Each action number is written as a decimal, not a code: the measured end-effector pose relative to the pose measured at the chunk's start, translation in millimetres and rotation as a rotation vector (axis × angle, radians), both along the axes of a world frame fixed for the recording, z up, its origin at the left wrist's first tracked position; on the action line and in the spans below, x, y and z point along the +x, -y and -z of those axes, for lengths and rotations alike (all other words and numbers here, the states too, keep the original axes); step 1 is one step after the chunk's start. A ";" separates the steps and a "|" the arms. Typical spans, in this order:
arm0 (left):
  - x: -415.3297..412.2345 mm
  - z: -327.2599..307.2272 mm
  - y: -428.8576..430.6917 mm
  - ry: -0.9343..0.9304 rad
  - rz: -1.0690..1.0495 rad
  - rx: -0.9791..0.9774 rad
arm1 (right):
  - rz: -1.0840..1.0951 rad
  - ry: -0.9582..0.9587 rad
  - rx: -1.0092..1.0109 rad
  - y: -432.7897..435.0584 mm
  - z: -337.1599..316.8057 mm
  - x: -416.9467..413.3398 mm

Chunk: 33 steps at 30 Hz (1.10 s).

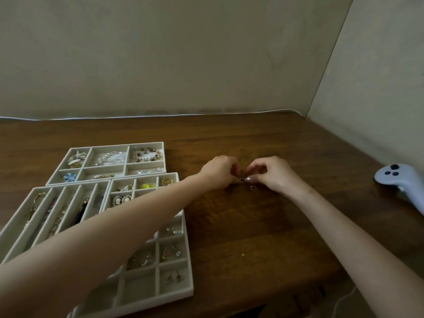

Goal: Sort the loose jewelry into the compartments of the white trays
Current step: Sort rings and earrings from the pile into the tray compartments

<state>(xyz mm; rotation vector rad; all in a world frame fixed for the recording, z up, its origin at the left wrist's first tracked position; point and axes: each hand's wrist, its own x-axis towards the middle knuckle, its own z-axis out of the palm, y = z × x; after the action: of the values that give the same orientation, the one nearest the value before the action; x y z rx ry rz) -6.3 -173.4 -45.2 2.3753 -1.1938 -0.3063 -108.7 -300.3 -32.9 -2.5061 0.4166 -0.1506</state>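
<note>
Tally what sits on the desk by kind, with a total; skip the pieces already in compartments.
White trays: 3 (back, long-slot, grid)
Small rings at the fingers: 2 ()
Light blue controller: 1
Total: 6

three white trays [146, 292], two small rings [252, 187], two hands [220, 169], one pale blue controller [400, 180], one wooden table [252, 226].

We see three white trays [146, 144] on a dark brown wood-grain table [252, 226]. One compartment shows bright yellow pieces [148, 186], another a blue flower piece [69, 177] (its petals pale-tipped). Gold glints on a small ring [252, 187]. A pale blue controller [400, 180] carries black buttons.
</note>
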 end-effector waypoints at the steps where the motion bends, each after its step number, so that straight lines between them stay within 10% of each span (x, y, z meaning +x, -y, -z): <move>1: 0.3 0.2 -0.6 0.001 0.003 0.002 | -0.014 -0.016 -0.002 -1.1 0.1 3.0; 33: -19.2 -8.3 17.4 0.126 -0.007 0.131 | -0.029 -0.105 0.055 9.2 0.9 -12.9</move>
<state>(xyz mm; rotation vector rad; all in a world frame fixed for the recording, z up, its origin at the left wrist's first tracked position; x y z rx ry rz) -25.6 -190.8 -36.9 2.5443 -1.2564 -0.2432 -121.6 -309.4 -33.7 -2.4720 0.4209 0.0033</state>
